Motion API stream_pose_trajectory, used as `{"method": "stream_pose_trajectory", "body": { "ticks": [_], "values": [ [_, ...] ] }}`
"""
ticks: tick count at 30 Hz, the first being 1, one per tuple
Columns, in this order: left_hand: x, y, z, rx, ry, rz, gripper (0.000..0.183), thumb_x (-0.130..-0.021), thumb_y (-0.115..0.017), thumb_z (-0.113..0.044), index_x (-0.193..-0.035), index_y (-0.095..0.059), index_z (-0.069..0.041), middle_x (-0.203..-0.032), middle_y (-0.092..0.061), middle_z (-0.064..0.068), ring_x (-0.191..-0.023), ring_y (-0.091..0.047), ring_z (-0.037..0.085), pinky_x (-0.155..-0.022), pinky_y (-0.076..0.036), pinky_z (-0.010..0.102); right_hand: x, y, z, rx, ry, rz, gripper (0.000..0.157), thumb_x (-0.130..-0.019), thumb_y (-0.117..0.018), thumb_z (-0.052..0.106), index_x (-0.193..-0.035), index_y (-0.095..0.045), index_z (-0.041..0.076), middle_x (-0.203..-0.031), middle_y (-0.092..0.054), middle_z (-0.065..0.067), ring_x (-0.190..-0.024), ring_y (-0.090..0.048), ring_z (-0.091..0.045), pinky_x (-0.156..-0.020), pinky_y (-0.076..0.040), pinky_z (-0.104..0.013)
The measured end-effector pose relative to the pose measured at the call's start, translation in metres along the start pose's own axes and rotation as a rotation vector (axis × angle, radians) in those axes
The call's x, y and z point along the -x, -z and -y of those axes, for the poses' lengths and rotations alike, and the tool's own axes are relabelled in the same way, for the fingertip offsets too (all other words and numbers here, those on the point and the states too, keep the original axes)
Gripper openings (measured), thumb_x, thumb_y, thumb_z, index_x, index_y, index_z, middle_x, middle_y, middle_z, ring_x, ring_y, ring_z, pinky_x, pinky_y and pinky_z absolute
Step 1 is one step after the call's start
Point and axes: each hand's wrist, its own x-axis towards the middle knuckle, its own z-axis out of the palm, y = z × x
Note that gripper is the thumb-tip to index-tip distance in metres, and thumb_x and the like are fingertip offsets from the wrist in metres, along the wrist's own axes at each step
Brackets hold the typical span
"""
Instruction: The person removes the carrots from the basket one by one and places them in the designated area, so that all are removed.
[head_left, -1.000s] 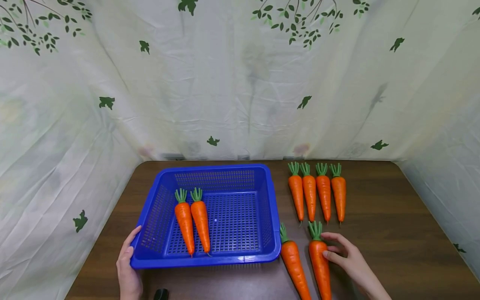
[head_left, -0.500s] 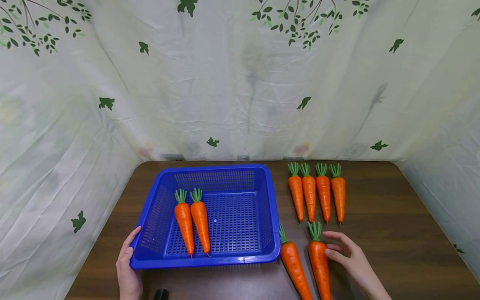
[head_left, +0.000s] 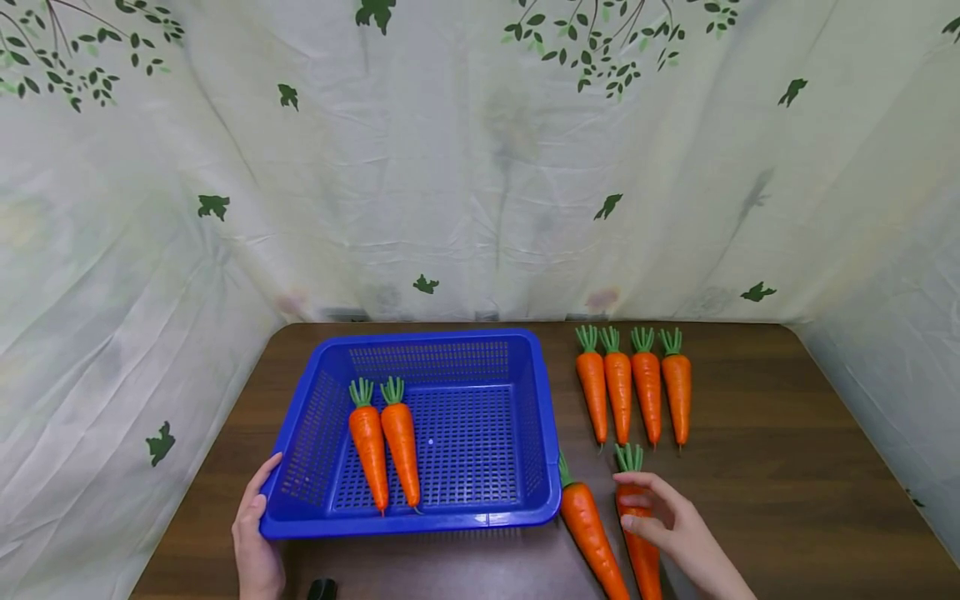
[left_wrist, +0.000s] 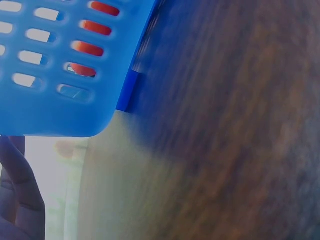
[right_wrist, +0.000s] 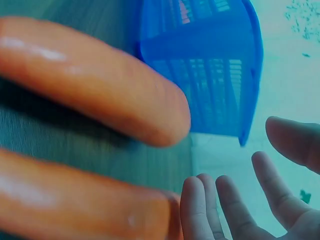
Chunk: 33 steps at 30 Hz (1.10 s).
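Observation:
On the left of the head view, my left hand (head_left: 255,537) grips the near left rim of a blue plastic basket (head_left: 420,521). Two orange carrots (head_left: 369,454) with green tops lie side by side inside it. My right hand (head_left: 678,525) hovers over a carrot (head_left: 642,562) to the basket's right, fingers loosely bent and partly covering it. In the right wrist view the thumb and fingers (right_wrist: 235,202) are spread apart. Another carrot (head_left: 592,533) lies just left of that one, its green top against the basket's corner.
Several carrots (head_left: 648,396) lie in a row, tops away from me, at the back right of the brown wooden table (head_left: 772,467). A small black object (head_left: 322,589) shows at the front edge. White leaf-printed cloth (head_left: 480,167) hangs behind and at both sides.
My right hand has moved left from beside the nearer right carrot to over it. The left hand, the basket and the carrots stay where they were.

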Motion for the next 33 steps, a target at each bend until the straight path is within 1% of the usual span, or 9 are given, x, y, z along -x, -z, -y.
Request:
{"method": "stream_pose_trajectory", "body": {
  "ticks": [7,10,16,19,22,25,27,31,33],
  "values": [
    [0.000,0.000,0.001,-0.006,0.011,-0.008,0.049,-0.101,-0.025,-0.026,-0.141,-0.047,-0.006,-0.135,-0.049,0.000,-0.115,-0.044,0.019,-0.086,-0.037,0.025,-0.007,-0.017,-0.002,0.059,0.107,0.034,0.044,-0.090,-0.062,0.002,-0.129,-0.046,-0.010,-0.129,-0.046,-0.030,-0.109,-0.054,-0.013,-0.087,-0.045,-0.026],
    [0.000,0.000,0.001,-0.002,0.004,-0.005,0.049,-0.101,-0.025,-0.025,-0.141,-0.047,-0.005,-0.134,-0.050,0.000,-0.115,-0.045,0.019,-0.086,-0.037,0.025,-0.009,-0.022,-0.001,0.051,0.094,0.038,0.046,-0.089,-0.063,0.002,-0.130,-0.046,-0.010,-0.130,-0.046,-0.030,-0.112,-0.054,-0.016,-0.088,-0.045,-0.027],
    [0.000,-0.001,0.000,-0.003,0.007,0.000,0.050,-0.101,-0.025,-0.025,-0.141,-0.047,-0.006,-0.136,-0.048,0.000,-0.117,-0.043,0.019,-0.088,-0.036,0.024,-0.011,-0.027,0.003,0.025,0.052,0.057,0.047,-0.089,-0.064,0.004,-0.131,-0.046,-0.010,-0.129,-0.047,-0.028,-0.114,-0.052,-0.036,-0.088,-0.046,-0.028],
    [0.000,-0.001,0.000,-0.005,0.013,0.001,0.050,-0.101,-0.025,-0.026,-0.141,-0.047,-0.006,-0.137,-0.048,0.000,-0.118,-0.042,0.020,-0.088,-0.035,0.024,-0.012,-0.028,0.004,-0.001,0.057,0.078,0.046,-0.090,-0.063,0.003,-0.130,-0.045,-0.011,-0.129,-0.047,-0.029,-0.114,-0.051,-0.036,-0.088,-0.046,-0.027],
    [0.000,-0.001,-0.001,-0.003,0.011,0.004,0.049,-0.101,-0.025,-0.026,-0.141,-0.047,-0.006,-0.137,-0.048,0.000,-0.118,-0.042,0.020,-0.088,-0.035,0.024,-0.012,-0.031,0.005,-0.047,0.075,0.117,0.045,-0.091,-0.060,0.002,-0.130,-0.043,-0.012,-0.128,-0.045,-0.033,-0.114,-0.054,-0.029,-0.087,-0.047,-0.029],
    [0.000,-0.001,0.000,-0.003,0.011,0.005,0.050,-0.101,-0.026,-0.026,-0.141,-0.047,-0.006,-0.137,-0.048,0.000,-0.118,-0.042,0.020,-0.088,-0.035,0.024,-0.011,-0.035,0.005,-0.108,0.056,0.162,0.046,-0.092,-0.058,0.002,-0.132,-0.041,-0.012,-0.130,-0.043,-0.034,-0.115,-0.054,-0.026,-0.086,-0.048,-0.031],
    [-0.001,0.000,0.000,-0.004,0.014,0.004,0.050,-0.101,-0.026,-0.027,-0.141,-0.047,-0.007,-0.137,-0.048,0.000,-0.119,-0.042,0.020,-0.088,-0.035,0.025,-0.011,-0.039,0.004,-0.138,0.028,0.184,0.046,-0.093,-0.057,0.003,-0.133,-0.040,-0.012,-0.132,-0.043,-0.033,-0.117,-0.053,-0.029,-0.086,-0.048,-0.032],
    [0.000,0.000,0.000,-0.005,0.014,0.002,0.050,-0.101,-0.026,-0.027,-0.141,-0.047,-0.007,-0.138,-0.047,0.000,-0.119,-0.041,0.021,-0.089,-0.034,0.025,-0.011,-0.045,0.002,-0.169,0.004,0.213,0.046,-0.094,-0.057,0.004,-0.133,-0.039,-0.013,-0.134,-0.043,-0.030,-0.121,-0.046,-0.044,-0.087,-0.047,-0.031],
    [0.000,0.000,0.000,-0.009,0.012,0.002,0.050,-0.101,-0.026,-0.028,-0.141,-0.047,-0.007,-0.138,-0.047,0.000,-0.120,-0.041,0.021,-0.089,-0.034,0.024,-0.012,-0.045,0.001,-0.171,0.001,0.212,0.047,-0.095,-0.057,0.005,-0.133,-0.038,-0.014,-0.135,-0.042,-0.030,-0.121,-0.045,-0.045,-0.087,-0.047,-0.031]
  ]
}}
